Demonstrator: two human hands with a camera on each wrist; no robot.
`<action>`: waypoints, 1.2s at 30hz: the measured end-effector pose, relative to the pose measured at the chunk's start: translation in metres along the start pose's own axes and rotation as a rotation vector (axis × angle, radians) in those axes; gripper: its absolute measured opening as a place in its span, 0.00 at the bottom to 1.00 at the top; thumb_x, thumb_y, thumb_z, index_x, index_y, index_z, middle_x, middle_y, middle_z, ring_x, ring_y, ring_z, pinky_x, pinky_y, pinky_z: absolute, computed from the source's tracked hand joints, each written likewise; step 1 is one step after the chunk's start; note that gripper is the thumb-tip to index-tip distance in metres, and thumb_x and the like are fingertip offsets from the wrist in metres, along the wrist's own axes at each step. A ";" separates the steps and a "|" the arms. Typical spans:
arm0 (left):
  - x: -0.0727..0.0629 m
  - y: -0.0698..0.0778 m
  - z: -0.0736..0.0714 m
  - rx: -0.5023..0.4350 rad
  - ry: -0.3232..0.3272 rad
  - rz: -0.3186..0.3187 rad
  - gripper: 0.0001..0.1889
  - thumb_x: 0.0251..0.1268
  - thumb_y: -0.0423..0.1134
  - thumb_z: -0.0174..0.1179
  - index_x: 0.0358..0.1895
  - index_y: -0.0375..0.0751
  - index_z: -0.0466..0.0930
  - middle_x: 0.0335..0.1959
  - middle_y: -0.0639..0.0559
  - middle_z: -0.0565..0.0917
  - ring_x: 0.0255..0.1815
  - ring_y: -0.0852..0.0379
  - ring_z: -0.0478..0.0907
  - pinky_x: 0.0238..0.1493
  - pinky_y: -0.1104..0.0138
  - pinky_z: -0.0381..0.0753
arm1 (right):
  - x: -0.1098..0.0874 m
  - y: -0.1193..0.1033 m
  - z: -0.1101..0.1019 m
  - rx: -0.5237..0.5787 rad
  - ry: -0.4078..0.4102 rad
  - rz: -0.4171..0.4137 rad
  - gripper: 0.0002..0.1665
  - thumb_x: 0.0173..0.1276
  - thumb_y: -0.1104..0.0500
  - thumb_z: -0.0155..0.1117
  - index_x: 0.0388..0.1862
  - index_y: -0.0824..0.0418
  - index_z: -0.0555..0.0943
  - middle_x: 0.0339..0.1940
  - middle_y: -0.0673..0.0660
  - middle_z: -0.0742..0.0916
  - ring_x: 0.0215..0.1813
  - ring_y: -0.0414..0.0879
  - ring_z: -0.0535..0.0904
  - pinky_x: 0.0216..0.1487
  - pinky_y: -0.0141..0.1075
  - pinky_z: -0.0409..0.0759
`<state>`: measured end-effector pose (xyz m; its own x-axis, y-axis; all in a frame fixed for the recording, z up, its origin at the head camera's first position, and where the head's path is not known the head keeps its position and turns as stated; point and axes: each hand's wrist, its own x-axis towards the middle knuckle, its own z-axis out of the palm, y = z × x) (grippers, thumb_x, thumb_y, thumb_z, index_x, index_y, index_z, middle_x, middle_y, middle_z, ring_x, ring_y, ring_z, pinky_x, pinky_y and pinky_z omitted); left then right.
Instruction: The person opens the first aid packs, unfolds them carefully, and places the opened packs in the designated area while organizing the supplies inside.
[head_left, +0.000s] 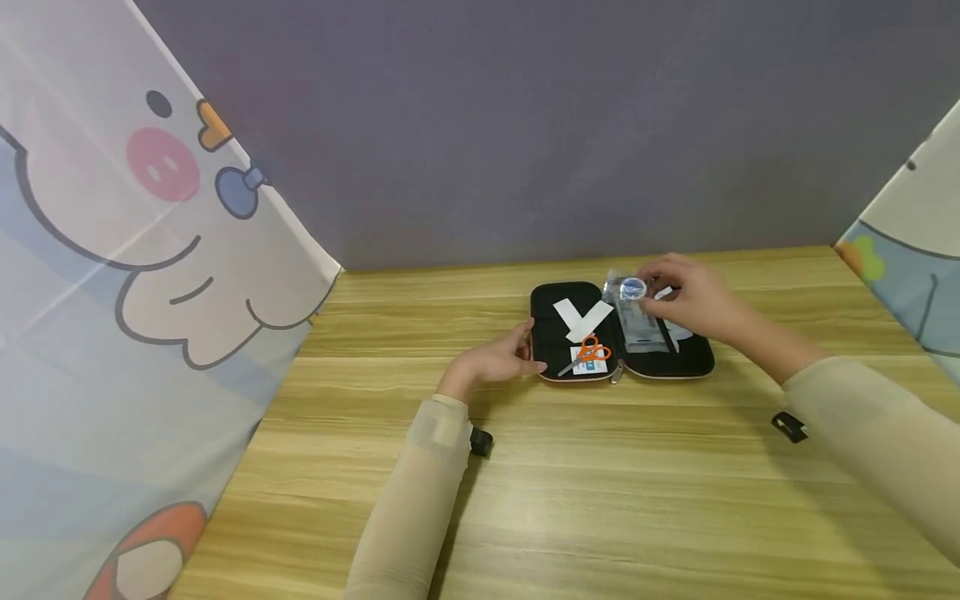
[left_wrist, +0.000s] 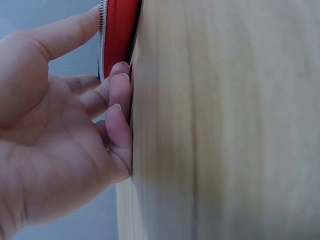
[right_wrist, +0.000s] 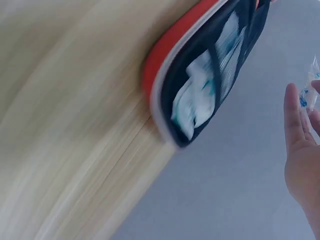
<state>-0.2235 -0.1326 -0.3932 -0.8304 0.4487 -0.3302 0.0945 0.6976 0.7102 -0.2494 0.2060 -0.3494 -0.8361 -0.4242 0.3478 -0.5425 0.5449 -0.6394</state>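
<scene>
The zippered case [head_left: 546, 337] lies unfolded on the wood-grain counter [head_left: 645, 483], red outside and black within. I see the left hand [head_left: 498, 358] gripping its left edge, thumb by the near corner. Over the right half, the right hand [head_left: 690, 298] pinches a small clear plastic packet [head_left: 632, 288], fingertips drawn together on it. Beneath is a larger clear bag [head_left: 643, 332]. In the left half, orange-handled scissors [head_left: 583, 353] lie across a small white sachet [head_left: 597, 367], just below crossed white strips [head_left: 592, 321].
</scene>
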 end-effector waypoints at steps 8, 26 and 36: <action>-0.001 0.006 0.001 0.010 0.000 -0.006 0.52 0.77 0.49 0.65 0.89 0.46 0.37 0.52 0.48 0.75 0.53 0.54 0.73 0.60 0.61 0.71 | -0.042 0.025 -0.030 -0.138 -0.018 -0.005 0.18 0.65 0.69 0.77 0.54 0.66 0.87 0.52 0.65 0.88 0.42 0.19 0.80 0.37 0.20 0.82; 0.001 0.005 -0.001 0.010 -0.001 -0.020 0.52 0.77 0.49 0.65 0.89 0.47 0.35 0.60 0.44 0.75 0.61 0.50 0.72 0.71 0.55 0.70 | -0.081 0.076 -0.024 -0.385 0.105 -0.222 0.25 0.41 0.72 0.85 0.43 0.69 0.89 0.35 0.60 0.90 0.26 0.39 0.83 0.26 0.22 0.76; 0.001 0.005 0.000 0.020 -0.002 -0.010 0.52 0.77 0.49 0.64 0.89 0.47 0.36 0.53 0.48 0.75 0.53 0.54 0.72 0.60 0.61 0.71 | -0.086 0.078 -0.018 -0.353 0.046 -0.262 0.26 0.43 0.70 0.84 0.45 0.65 0.89 0.37 0.55 0.91 0.32 0.29 0.78 0.29 0.28 0.78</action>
<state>-0.2238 -0.1291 -0.3898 -0.8305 0.4426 -0.3381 0.0975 0.7133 0.6941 -0.2212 0.2980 -0.4164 -0.6651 -0.5529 0.5019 -0.7246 0.6405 -0.2546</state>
